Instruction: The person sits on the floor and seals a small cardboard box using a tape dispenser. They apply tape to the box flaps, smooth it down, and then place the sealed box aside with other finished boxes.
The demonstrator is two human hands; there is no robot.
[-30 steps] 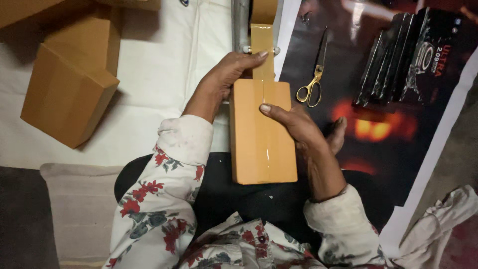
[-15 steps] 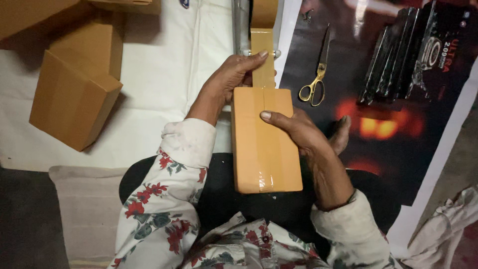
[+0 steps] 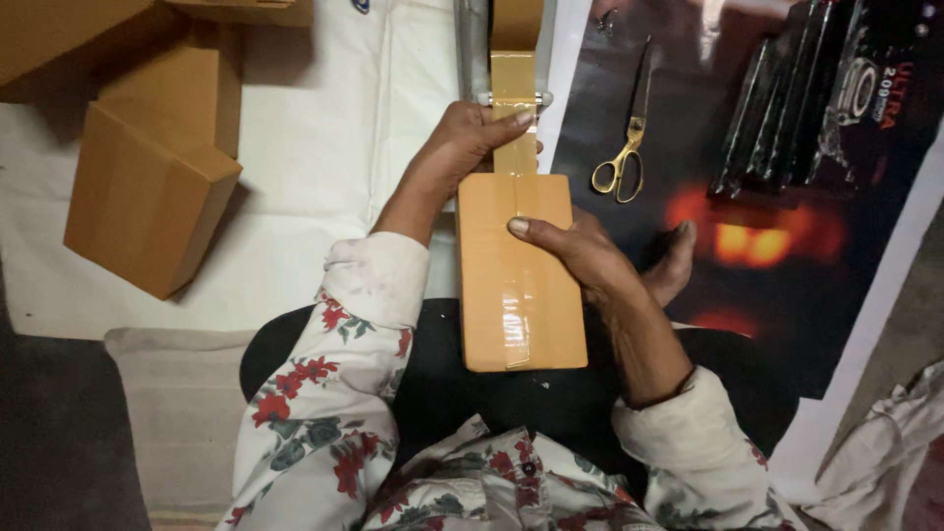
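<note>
While the right hand [image 3: 600, 261] lies flat with its fingers spread across a slim brown cardboard box [image 3: 518, 275], pinning it on the person's lap, the left hand [image 3: 472, 133] pinches a strip of brown packing tape [image 3: 513, 84] just beyond the box's far end. A shiny run of tape goes down the box's middle. Gold-handled scissors [image 3: 624, 147] lie just beyond the right hand on a dark printed sheet [image 3: 787, 295]. More cardboard boxes [image 3: 147, 197] sit well to the left of the left hand on a white cloth [image 3: 324, 147].
</note>
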